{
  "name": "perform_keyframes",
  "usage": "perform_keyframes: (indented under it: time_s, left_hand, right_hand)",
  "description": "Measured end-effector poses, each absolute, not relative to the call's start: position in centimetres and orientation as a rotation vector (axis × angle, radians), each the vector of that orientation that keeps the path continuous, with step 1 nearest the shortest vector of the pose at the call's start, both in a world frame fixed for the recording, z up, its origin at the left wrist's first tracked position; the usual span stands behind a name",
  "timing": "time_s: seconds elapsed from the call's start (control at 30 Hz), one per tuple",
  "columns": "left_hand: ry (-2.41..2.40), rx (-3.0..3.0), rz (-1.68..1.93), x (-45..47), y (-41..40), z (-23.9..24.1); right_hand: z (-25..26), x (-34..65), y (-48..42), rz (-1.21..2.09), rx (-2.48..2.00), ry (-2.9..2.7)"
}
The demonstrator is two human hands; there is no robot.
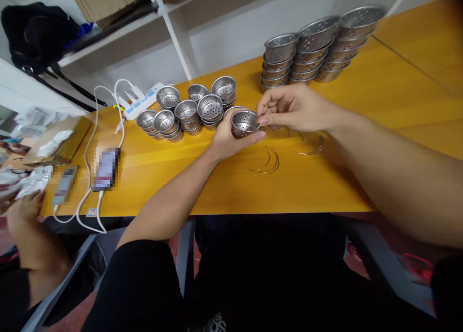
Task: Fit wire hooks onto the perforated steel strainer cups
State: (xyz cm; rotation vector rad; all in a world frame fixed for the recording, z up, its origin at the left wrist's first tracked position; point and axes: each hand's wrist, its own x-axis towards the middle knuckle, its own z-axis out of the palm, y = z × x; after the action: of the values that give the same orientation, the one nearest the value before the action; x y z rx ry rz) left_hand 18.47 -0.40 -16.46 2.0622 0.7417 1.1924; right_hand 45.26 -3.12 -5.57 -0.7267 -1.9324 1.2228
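A small perforated metal strainer basket (244, 123) is held above the wooden table, its opening tilted toward me. My left hand (227, 138) is closed around its left side, with the thumb along the front. At the basket's right rim, my right hand (292, 109) pinches a thin wire handle, mostly hidden by the fingertips. Curved loose wire handles (277, 163) lie on the table below the hands. More bent wire (318, 149) rests under the right forearm.
Several small strainer baskets (165, 122) stand stacked at the left back. Taller stacks of larger ones (307, 57) stand at the right back. A power strip (144, 100), white cables and a phone (106, 169) lie to the left. Another person's hand (27, 209) is at the far left.
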Motion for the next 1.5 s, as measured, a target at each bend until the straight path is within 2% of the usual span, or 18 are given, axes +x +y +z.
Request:
perform_keyframes:
  time_s: [0.27,1.03,1.23,1.37,1.5]
  left_hand:
    - [0.766,2.061,1.218,18.8,0.1,-17.0]
    - [0.739,2.090,1.213,18.6,-0.5,-16.3]
    - [0.740,2.080,1.220,18.4,0.0,-16.7]
    - [0.788,2.066,1.235,18.1,0.4,-16.9]
    - [0.809,2.036,1.259,18.1,0.4,-16.8]
  right_hand:
    - [-5.7,44.3,-3.8,1.209,-0.847,-1.885]
    - [-6.6,43.9,-3.2,1.141,-0.699,-1.848]
    - [-6.5,44.1,-3.3,0.917,-0.696,-1.778]
    - [-6.7,44.8,-3.1,0.671,-0.735,-1.909]
    - [-6.9,45.2,-2.8,0.578,-0.705,-1.970]
